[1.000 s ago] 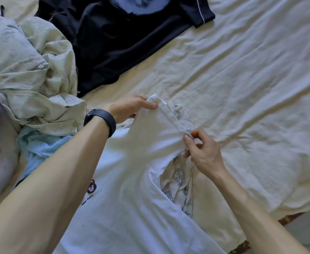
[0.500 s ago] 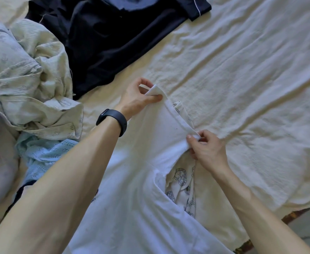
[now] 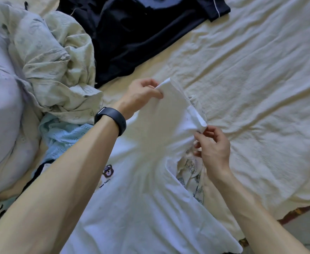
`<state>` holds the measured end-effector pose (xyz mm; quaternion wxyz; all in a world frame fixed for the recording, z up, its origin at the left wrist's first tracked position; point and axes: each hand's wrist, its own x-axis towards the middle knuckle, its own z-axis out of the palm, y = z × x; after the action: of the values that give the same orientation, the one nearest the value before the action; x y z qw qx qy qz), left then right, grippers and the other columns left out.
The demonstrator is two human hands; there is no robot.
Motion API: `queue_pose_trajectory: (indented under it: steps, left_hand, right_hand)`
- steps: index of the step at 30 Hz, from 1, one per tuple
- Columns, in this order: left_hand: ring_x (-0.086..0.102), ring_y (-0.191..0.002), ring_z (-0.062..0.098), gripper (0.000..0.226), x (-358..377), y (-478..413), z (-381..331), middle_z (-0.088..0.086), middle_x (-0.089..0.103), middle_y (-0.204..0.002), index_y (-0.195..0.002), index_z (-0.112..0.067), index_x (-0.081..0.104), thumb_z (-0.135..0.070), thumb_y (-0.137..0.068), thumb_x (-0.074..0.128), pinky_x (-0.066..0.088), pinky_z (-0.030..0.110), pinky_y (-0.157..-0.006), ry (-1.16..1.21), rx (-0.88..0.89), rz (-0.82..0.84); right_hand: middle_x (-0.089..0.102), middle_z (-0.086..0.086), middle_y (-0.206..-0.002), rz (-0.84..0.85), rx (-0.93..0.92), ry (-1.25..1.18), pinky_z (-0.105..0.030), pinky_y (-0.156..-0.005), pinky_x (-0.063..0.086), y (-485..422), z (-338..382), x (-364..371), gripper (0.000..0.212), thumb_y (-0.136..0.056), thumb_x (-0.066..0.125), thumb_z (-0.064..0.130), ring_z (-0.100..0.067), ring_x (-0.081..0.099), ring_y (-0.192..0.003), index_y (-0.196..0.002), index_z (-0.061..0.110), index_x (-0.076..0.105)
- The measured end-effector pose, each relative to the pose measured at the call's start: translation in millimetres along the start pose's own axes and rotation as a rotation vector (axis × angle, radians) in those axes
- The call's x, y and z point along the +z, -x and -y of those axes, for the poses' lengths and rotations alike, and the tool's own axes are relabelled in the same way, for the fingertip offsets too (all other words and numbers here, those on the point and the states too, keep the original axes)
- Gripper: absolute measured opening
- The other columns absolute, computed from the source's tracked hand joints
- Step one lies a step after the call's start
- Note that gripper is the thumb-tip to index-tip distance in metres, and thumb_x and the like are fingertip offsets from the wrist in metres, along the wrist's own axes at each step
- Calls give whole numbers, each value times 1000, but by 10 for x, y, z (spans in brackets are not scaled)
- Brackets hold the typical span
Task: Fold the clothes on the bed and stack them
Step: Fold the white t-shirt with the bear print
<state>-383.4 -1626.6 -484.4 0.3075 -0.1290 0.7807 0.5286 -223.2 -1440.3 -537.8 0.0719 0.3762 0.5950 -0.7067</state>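
A white T-shirt [image 3: 141,202] with a small bear print on the chest lies spread on the bed in front of me. My left hand [image 3: 141,96], a black band on its wrist, pinches the far corner of the shirt's sleeve hem. At the near corner of the same hem, my right hand [image 3: 213,147] holds the cloth with its fingertips. The sleeve is stretched and lifted between both hands. A cream garment with printed figures [image 3: 192,178] lies partly under the T-shirt.
A dark navy shirt [image 3: 136,32] lies flat at the top. At the left, a crumpled pale green garment [image 3: 55,70] and a light blue knit piece [image 3: 64,136] lie next to a grey pillow [image 3: 0,110]. The cream bedsheet [image 3: 260,79] spreads right; the bed's edge [image 3: 297,211] is lower right.
Both hands have drawn the sleeve hem out longer and lifted it. My left hand went farther up the bed and my right hand slid toward me along the hem.
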Motion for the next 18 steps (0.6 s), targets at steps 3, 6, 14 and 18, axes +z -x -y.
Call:
queue_pose_trajectory:
  steps: [3,6,14,18]
  left_hand:
    - [63,-79,17,20,-385,619,70,-1,68,-81,-65,-29,66,-10,-68,73,49,23,-71,175,88,-78]
    - [66,-97,16,28,-710,1273,495,-1,73,-98,-68,-27,69,0,-75,74,51,23,-82,270,88,-140]
    - [62,-109,29,34,-804,2559,2571,4,62,-121,-100,-23,70,1,-90,49,41,28,-65,-466,-431,-215]
    - [61,-106,25,26,-736,2333,2708,2,63,-113,-111,-20,65,-8,-89,57,40,28,-80,-405,-300,-378]
  right_hand:
    - [66,7,-83,-11,-267,87,-29,-50,52,518,38,167,27,-93,70,15,-18,64,-62,-85,40,61]
    - [58,2,-94,74,-685,340,-15,-55,47,975,-161,232,32,-86,67,6,-11,62,-70,-93,36,61]
    - [57,9,-126,683,-338,1173,-30,-80,50,1660,-1267,42,30,-94,65,26,-4,66,-81,-124,31,66]
    - [67,9,-112,233,1,703,-32,-70,56,1609,-1237,141,28,-90,75,36,-7,70,-74,-114,29,61]
